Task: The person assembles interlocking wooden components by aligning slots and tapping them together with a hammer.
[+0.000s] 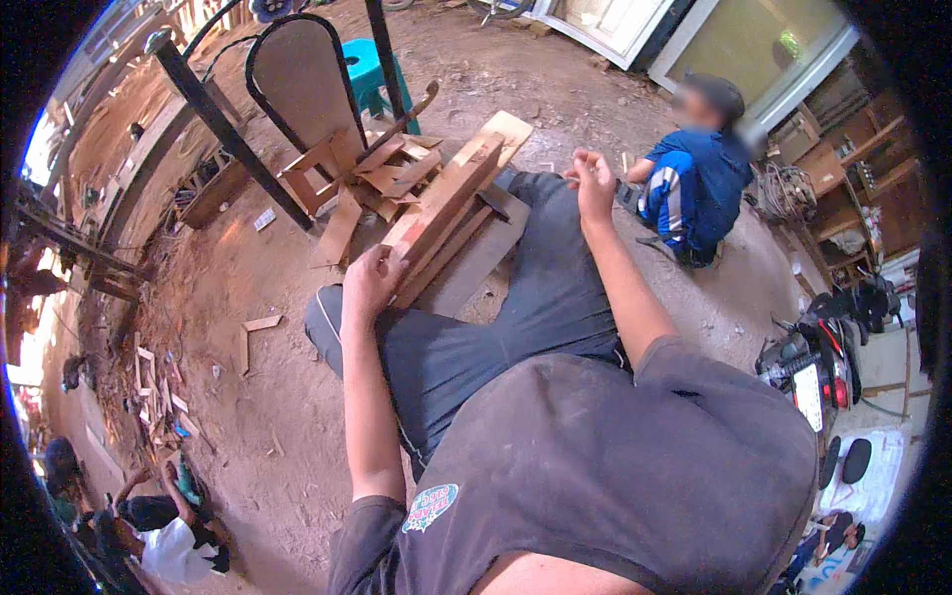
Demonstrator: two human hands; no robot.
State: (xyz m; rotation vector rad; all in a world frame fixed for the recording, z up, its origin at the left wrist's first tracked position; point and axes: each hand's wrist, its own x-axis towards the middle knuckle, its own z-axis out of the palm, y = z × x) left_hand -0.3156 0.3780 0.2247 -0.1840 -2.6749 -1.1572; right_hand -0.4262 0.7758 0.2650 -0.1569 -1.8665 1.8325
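Around our left hand (369, 283) spreads the bare dirt floor (248, 397) of an open workshop, with a tall dark-framed arched panel (297, 74) standing well beyond the grip and a heap of wood offcuts (382, 169) at its foot. Closer, we sit with our dark trousers (535, 288) stretched out, and a stack of long reddish planks (451, 208) slants away from our thigh toward that heap. Our left hand is closed on the near end of the top plank, fingers wrapped over its edge. Our right hand (593, 181) is raised off to the right of the stack, fingers curled; whether it pinches something small we cannot tell. A person in blue (694, 183) crouches just past it. We judge that, held at one end only, the plank could slide or tip off the stack and knock the loose pieces beyond.
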